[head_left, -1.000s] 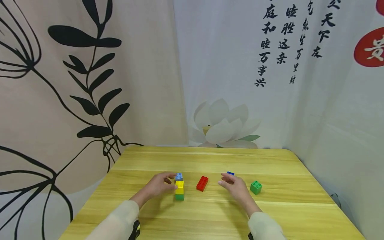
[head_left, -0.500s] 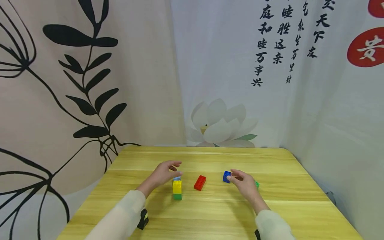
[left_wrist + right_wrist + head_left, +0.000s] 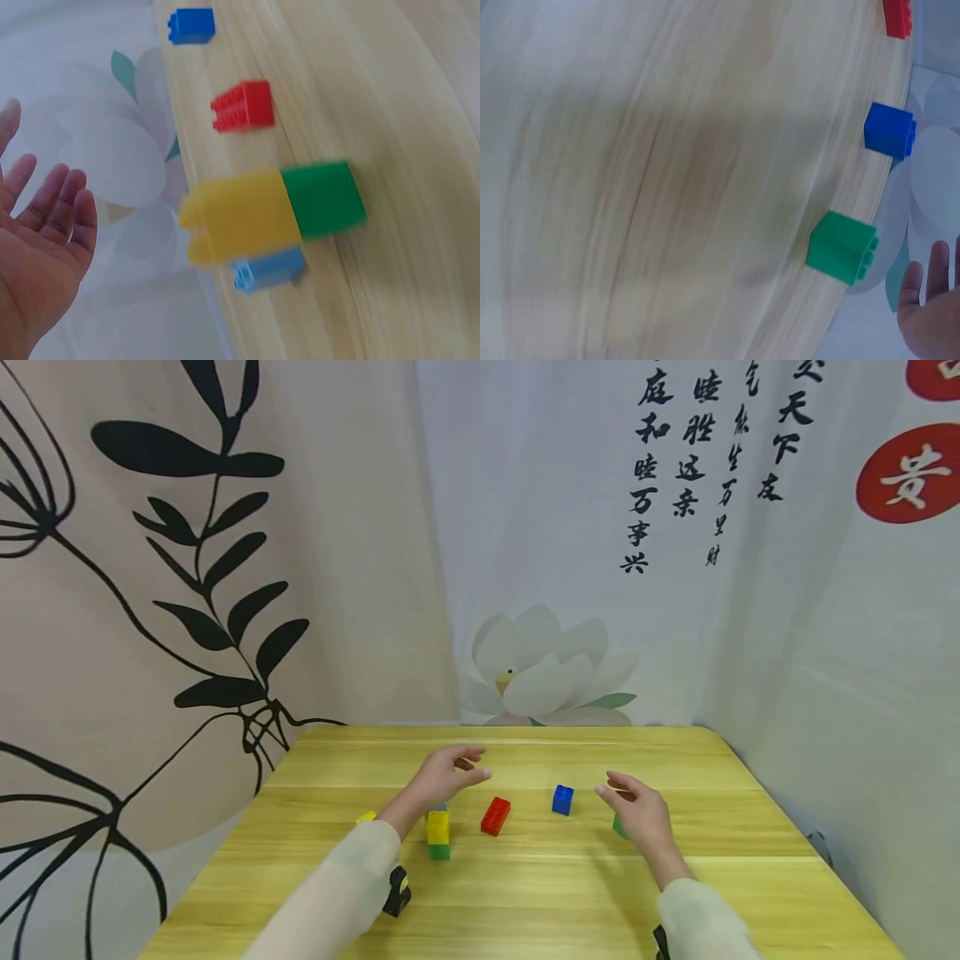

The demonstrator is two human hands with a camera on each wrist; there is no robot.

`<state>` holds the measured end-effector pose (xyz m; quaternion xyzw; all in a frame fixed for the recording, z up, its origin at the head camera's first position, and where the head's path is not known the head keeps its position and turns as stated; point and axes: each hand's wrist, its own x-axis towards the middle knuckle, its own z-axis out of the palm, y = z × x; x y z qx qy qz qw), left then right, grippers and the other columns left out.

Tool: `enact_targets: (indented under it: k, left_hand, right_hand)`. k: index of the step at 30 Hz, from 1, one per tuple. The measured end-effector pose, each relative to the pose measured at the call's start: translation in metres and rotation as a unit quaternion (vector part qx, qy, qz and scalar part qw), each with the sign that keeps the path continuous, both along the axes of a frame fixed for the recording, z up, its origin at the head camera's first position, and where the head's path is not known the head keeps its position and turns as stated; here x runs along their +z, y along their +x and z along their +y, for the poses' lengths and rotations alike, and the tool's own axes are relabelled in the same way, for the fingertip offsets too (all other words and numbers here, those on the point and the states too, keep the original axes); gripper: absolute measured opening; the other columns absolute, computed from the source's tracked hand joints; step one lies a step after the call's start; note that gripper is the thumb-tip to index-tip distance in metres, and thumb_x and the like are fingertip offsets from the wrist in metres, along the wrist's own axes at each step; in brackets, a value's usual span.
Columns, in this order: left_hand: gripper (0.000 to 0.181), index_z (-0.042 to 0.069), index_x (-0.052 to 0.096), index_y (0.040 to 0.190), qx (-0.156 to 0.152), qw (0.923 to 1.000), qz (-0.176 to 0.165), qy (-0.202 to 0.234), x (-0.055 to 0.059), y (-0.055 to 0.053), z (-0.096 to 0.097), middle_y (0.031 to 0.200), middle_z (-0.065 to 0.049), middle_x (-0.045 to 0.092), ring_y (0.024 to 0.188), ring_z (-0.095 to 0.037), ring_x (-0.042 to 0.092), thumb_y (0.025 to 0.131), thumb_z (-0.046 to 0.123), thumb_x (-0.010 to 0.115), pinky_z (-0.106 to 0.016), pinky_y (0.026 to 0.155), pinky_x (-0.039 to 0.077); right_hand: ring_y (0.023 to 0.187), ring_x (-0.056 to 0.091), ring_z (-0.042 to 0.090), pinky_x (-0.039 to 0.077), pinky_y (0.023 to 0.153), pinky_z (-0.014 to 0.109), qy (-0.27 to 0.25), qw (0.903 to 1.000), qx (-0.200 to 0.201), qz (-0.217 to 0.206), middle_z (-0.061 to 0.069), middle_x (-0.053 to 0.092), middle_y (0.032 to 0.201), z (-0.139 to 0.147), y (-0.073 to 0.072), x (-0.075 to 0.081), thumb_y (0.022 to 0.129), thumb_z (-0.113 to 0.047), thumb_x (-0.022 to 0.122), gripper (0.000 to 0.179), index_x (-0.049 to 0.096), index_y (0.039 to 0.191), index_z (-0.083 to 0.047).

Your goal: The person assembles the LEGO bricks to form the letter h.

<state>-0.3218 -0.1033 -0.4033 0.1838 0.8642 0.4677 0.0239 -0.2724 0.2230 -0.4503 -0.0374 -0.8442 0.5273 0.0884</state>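
Evenly and softly lit in the head view, bright on the curtain and the table. Darkened faintly by a soft-edged shadow below the right hand. Sharp enough there to read the brushed characters on the cloth. Paler and greyer from the left wrist, smeared by blur across the yellow block and the green block under it, less so at the red block. Dimmest from the right wrist, tinted blue-grey, crossed by a broad, vague shadow, perhaps also slightly hazed. Bowed there along the table's edge.
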Motion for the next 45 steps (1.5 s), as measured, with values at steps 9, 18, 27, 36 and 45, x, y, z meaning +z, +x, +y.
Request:
enact_targets:
  k: [9,18,27,36,45]
  left_hand:
    - [0.048,0.014,0.06,0.136,-0.006,0.9997,-0.016,0.018,-0.005,-0.009,0.04,0.126,-0.005,0.061,0.11,-0.023,0.058,0.094,0.034,0.071,-0.037,0.087,0.053]
    - [0.045,0.013,0.062,0.134,-0.014,0.9986,-0.033,0.04,-0.019,-0.019,0.069,0.124,-0.005,0.062,0.108,-0.022,0.058,0.094,0.031,0.071,-0.037,0.087,0.053]
    - [0.047,0.011,0.061,0.133,0.0,0.9963,-0.057,0.064,-0.045,-0.031,0.087,0.125,-0.007,0.061,0.109,-0.025,0.058,0.093,0.033,0.072,-0.041,0.09,0.052]
    - [0.045,0.01,0.061,0.133,0.014,0.9945,-0.069,0.077,-0.067,-0.035,0.105,0.125,-0.01,0.061,0.111,-0.026,0.057,0.094,0.03,0.071,-0.044,0.091,0.05]
    - [0.05,0.006,0.058,0.136,0.016,0.9924,-0.09,0.083,-0.086,-0.036,0.125,0.129,-0.017,0.059,0.112,-0.03,0.058,0.093,0.025,0.072,-0.047,0.091,0.05]
  right_hand:
    - [0.127,0.05,0.034,0.042,0.103,0.05,-0.016,0.999,-0.043,-0.002,0.017,0.049,0.145,0.021,0.002,-0.005,0.098,-0.042,0.062,0.06,0.049,0.145,-0.006]
    - [0.129,0.049,0.036,0.043,0.101,0.05,-0.025,0.9963,-0.081,-0.009,0.02,0.048,0.145,0.033,0.003,-0.012,0.099,-0.04,0.061,0.059,0.049,0.144,-0.004]
    - [0.131,0.045,0.038,0.043,0.102,0.05,-0.052,0.9941,-0.09,-0.03,0.021,0.043,0.148,0.039,0.01,-0.023,0.099,-0.041,0.061,0.063,0.045,0.146,-0.003]
    - [0.134,0.04,0.041,0.039,0.105,0.053,-0.067,0.992,-0.094,-0.052,0.023,0.039,0.15,0.04,0.013,-0.034,0.097,-0.045,0.061,0.069,0.042,0.147,-0.001]
    - [0.134,0.039,0.043,0.037,0.106,0.053,-0.101,0.9856,-0.122,-0.059,0.026,0.041,0.148,0.037,0.013,-0.047,0.098,-0.036,0.063,0.063,0.044,0.146,0.0]
